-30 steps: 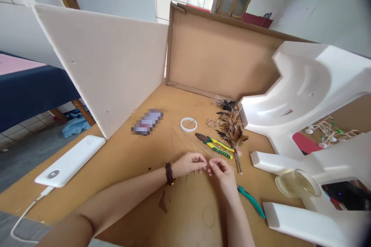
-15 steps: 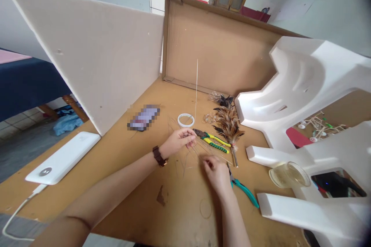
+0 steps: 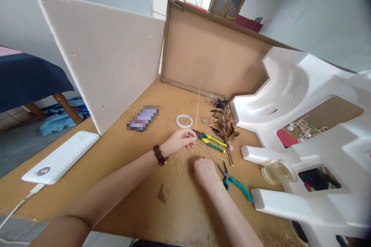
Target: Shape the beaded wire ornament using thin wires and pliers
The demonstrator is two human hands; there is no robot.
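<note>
My left hand (image 3: pixel 183 139), with a brown watch on its wrist, pinches a thin straight wire (image 3: pixel 198 104) that stands up from the fingertips. Just below and to the right, my right hand (image 3: pixel 203 171) is curled with its knuckles up; whatever its fingers hold is hidden. Several thin loose wires (image 3: pixel 183 162) lie on the table beneath and around both hands. A white ring-shaped roll (image 3: pixel 184 121) lies beyond my left hand. Yellow-and-green pliers (image 3: pixel 213 142) rest right of my left hand, and teal-handled long-nose pliers (image 3: pixel 237 185) lie open beside my right forearm.
A bundle of brown feathers (image 3: pixel 226 121) lies behind the pliers. A blurred-out phone (image 3: pixel 142 118) and a white power bank (image 3: pixel 61 157) with a cable are on the left. White foam pieces (image 3: pixel 269 200) and a glass jar (image 3: pixel 278 171) stand right. A cardboard box (image 3: pixel 214 54) forms the back.
My right hand has moved slightly left and turned knuckles up, closer below my left hand. The upright wire leans a little more to the right. The view has shifted slightly.
</note>
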